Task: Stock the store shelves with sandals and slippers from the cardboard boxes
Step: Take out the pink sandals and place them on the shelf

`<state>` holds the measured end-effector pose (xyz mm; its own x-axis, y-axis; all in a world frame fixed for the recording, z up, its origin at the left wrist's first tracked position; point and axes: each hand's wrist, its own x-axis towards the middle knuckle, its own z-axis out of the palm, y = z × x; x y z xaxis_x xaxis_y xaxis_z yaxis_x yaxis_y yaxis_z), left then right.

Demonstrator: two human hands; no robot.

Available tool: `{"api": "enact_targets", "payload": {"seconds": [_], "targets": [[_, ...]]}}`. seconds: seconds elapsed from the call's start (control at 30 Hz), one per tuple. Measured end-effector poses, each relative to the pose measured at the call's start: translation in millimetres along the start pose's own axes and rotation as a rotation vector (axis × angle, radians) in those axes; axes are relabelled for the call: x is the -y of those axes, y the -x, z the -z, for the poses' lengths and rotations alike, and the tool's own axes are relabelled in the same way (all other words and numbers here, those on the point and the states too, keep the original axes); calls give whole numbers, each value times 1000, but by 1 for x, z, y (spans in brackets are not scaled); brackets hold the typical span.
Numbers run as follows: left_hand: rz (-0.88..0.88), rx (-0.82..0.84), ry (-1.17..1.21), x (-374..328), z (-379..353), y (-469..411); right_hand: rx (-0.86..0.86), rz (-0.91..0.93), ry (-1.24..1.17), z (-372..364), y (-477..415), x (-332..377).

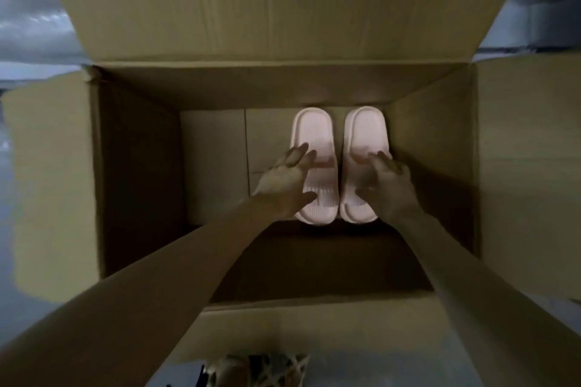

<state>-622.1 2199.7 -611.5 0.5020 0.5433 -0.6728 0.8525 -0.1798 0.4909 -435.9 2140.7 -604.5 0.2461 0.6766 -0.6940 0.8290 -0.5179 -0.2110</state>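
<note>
- You're looking straight down into a big open cardboard box (440, 141), all four flaps folded out. The far flap (267, 0) stands up at 12 o'clock.
- One pair of pale pink slippers is down on the box bottom, over on the 3 o'clock side. The left slipper (314, 132) and right slipper (366, 132) sit just beside each other, heels to 12 and toes to 6, with the right one near the 3 o'clock wall.
- Your left hand (283, 177) is over the left slipper's strap, fingers straight and spread, thumb out toward 3, nothing held. It's too dim to tell if it's actually touching.
- Your right hand (391, 185) is over the right slipper, fingers stretched out with the tips at the strap edge, not wrapped round it.
- Both forearms come in from 6 o'clock over the near flap.
- There's grey floor (31, 25) around the box, blurry.
</note>
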Motion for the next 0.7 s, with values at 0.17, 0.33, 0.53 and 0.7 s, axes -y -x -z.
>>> {"api": "enact_targets", "payload": {"seconds": [0.17,0.33,0.53,0.7], "targets": [[-109,-1,10,13,-28,-37,-22,31,73,-20,-33,-13],[-89,-11,77,18,-33,-33,-44,50,71,-18,-35,-7],[-97,-14,-25,0,28,39,-8,75,12,35,21,35],[-43,-80,-42,-36,117,150,74,141,-125,108,109,83]]}}
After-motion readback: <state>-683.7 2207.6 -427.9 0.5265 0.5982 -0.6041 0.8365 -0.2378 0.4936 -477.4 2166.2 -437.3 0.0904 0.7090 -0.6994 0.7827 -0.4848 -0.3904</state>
